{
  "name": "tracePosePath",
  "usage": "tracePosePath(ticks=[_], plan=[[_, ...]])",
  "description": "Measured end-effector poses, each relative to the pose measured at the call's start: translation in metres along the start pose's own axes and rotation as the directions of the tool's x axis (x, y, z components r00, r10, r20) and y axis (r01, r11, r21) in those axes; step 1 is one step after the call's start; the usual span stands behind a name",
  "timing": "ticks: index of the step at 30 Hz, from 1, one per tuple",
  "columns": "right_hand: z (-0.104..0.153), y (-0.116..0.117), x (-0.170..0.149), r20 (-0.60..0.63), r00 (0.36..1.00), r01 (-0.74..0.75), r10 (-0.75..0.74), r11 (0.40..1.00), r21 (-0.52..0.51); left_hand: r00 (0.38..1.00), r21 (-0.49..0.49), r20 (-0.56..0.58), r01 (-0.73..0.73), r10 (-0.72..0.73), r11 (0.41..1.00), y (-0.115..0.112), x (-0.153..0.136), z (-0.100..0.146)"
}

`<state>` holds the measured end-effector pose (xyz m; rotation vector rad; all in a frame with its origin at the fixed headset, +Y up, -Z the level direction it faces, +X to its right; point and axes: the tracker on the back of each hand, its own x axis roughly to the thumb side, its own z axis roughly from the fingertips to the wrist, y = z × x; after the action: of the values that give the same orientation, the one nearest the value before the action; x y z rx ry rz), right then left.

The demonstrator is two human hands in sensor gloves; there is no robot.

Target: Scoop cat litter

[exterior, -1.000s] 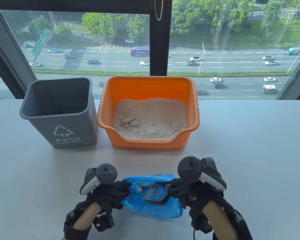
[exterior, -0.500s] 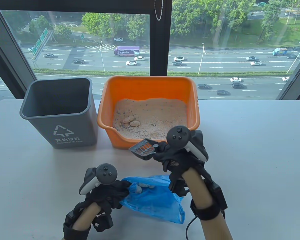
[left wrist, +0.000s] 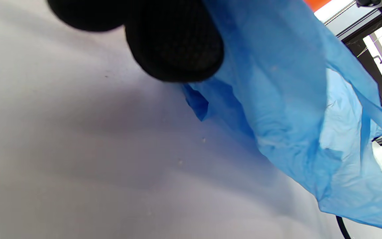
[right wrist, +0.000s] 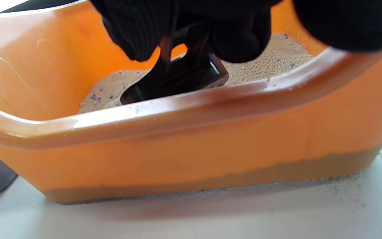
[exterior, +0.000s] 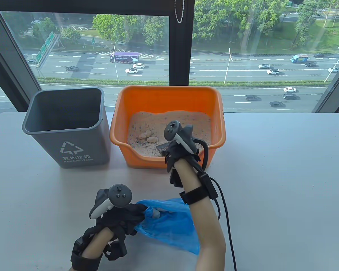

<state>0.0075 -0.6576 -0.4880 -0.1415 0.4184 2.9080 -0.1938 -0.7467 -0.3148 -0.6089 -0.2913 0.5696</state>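
Table view: we see our right hand [exterior: 180, 146] reaching over the low front wall of the orange litter box [exterior: 169, 97], gripping a dark scoop [exterior: 163, 147] whose blade sits on the litter [exterior: 183, 124] just right of two pale clumps [exterior: 148, 137]. Our left hand [exterior: 121, 220] stays near the table's front edge, pinching the rim of a blue bag [exterior: 172, 225] so its mouth stays open; something pale and lumpy already lies inside. A gray bin [exterior: 65, 127] stands to the left of the box.

Left wrist view: the gloved fingertips [left wrist: 174, 43] press together on a fold of the blue bag [left wrist: 277, 99], which sags onto the white table [left wrist: 78, 149]. A few stray grains lie on the table beside it.

Right wrist view: the fingers [right wrist: 138, 26] wrap the scoop [right wrist: 177, 79] handle, blade angled down into the litter [right wrist: 264, 59] behind the box rim [right wrist: 177, 113].

Risks, as we judge them: a shallow pass could split a clump or push it deeper. The bag is well apart from the box, so a tilted scoop may shed grains on the way. If the left pinch slackens, the bag mouth would collapse.
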Motion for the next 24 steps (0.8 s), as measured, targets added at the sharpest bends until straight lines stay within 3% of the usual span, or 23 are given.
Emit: tracePosePath(ticks=[5,10,17,22,24], plan=[[-0.022,0.016,0.026,0.014,1.0,-0.013,0.012,0.998,0.065,1.0,-0.007,-0.01,-0.004,0.004,1.0,0.0,-0.002,-0.001],[-0.036,0.035,0.05,-0.005,0.996,-0.084,0.085,0.996,0.029,1.0,-0.012,-0.018,-0.002,0.001,1.0,0.0,-0.004,-0.001],[-0.031,0.036,0.045,-0.024,0.998,-0.057,0.054,0.985,-0.161,1.0,0.013,-0.009,-0.004,0.004,1.0,0.006,-0.003,0.004],[-0.016,0.019,0.021,-0.072,0.978,0.159,-0.193,0.93,-0.333,1.0,0.017,-0.011,0.004,-0.004,1.0,0.006,-0.003,0.004],[-0.011,0.015,0.015,-0.071,0.971,0.184,-0.23,0.899,-0.396,1.0,0.016,-0.009,0.007,-0.006,1.0,0.006,-0.002,0.003]])
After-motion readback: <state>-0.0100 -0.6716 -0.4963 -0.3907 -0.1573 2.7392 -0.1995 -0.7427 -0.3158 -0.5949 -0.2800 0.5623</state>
